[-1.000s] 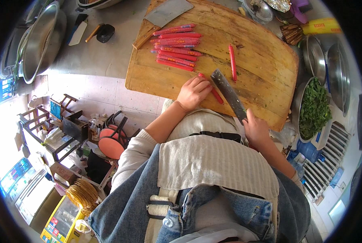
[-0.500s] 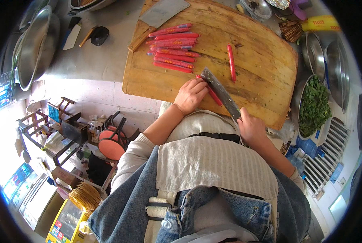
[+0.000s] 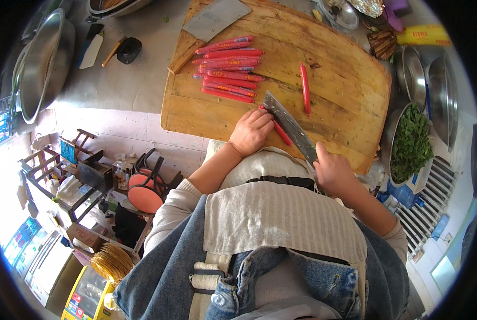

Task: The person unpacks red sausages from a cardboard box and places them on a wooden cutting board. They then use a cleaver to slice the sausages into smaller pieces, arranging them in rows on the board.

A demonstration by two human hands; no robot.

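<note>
My left hand is closed on a red-wrapped sausage at the near edge of the wooden cutting board. A kitchen knife is gripped by its handle in my right hand. Its broad blade, flecked with small bits, slants across the sausage beside my left fingers; whether the edge has gone into it I cannot tell. Beyond my left hand lies a pile of red-wrapped sausages. One more sausage lies alone, farther right on the board.
A cleaver with a wooden handle lies at the board's far left corner. To the right stand a bowl of leafy greens and metal bowls. Large metal basins and a white-bladed knife are on the left counter.
The knife blade has shifted slightly left over the sausage, nearer my left fingers. Both hands keep their grips. The whole view has moved a little.
</note>
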